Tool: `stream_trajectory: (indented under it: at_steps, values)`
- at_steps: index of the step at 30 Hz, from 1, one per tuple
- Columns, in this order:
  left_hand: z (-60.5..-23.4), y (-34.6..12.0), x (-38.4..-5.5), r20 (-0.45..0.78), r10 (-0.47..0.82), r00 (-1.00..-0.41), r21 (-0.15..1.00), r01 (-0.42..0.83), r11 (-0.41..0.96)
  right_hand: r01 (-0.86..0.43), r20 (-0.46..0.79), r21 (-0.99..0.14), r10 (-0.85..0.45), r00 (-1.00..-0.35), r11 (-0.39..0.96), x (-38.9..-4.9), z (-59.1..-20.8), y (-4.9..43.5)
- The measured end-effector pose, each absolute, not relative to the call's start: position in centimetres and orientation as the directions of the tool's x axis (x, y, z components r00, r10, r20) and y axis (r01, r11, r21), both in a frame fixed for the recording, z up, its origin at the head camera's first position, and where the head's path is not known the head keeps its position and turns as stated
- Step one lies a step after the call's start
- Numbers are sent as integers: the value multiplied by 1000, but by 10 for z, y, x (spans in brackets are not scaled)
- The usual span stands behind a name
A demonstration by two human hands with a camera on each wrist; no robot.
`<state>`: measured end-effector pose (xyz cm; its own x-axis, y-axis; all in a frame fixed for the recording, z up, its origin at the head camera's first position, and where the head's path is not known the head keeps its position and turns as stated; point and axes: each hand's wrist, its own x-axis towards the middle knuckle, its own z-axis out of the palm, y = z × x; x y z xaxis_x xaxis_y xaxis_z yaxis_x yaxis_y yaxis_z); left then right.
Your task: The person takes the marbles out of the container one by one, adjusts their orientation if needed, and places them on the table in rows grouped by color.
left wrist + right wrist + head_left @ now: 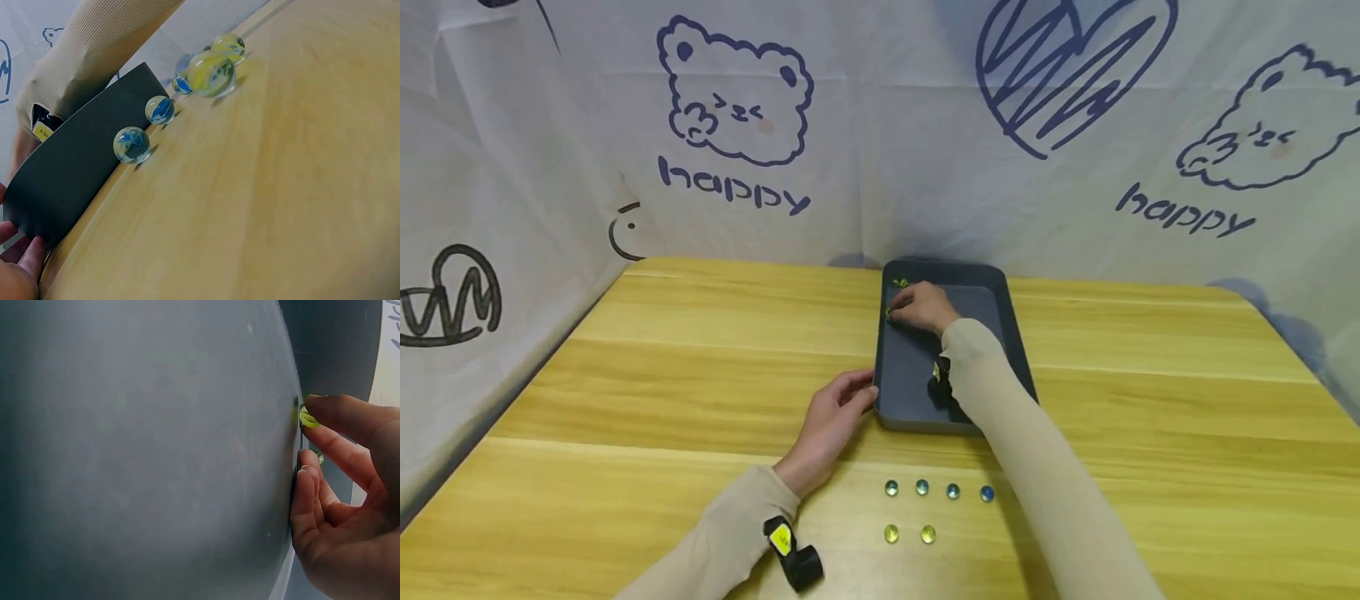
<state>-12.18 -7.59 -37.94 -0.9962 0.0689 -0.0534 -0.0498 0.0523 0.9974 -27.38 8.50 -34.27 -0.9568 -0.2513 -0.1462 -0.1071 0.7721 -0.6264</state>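
My right hand (925,307) is inside the dark grey tray (910,367), by its far left side. Between thumb and forefinger it pinches a yellow-green marble (308,417), low against the tray wall. Another bit of green glass (321,458) shows behind the fingers in the right wrist view. Green marbles (900,283) lie in the tray's far left corner. Against the tray's outer left side, near the front corner, rest the fingertips of my left hand (831,417), which holds nothing else.
In front of the tray, blue marbles (922,487) stand in a row on the wooden table (700,367). Closer to me lie two yellow marbles (891,533). A white cloth (895,183) with drawings hangs behind the table.
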Motion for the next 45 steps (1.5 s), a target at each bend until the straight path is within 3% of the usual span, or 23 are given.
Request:
stream_trajectory:
  at_steps: [16, 35, 45]
  values:
    - [-384, -77, -122, -57, 67, -996, 997, -53, 53, -93, -115, -673, -228, -967, 733, -269, -350, 86]
    - [-382, -77, -124, -75, 68, -995, 996, -71, 57, -104, -118, -650, -236, -965, 753, -269, -347, 85]
    - [-381, -77, -123, -68, 75, -995, 996, -64, 54, -56, -146, -753, -248, -958, 656, -270, -343, 93]
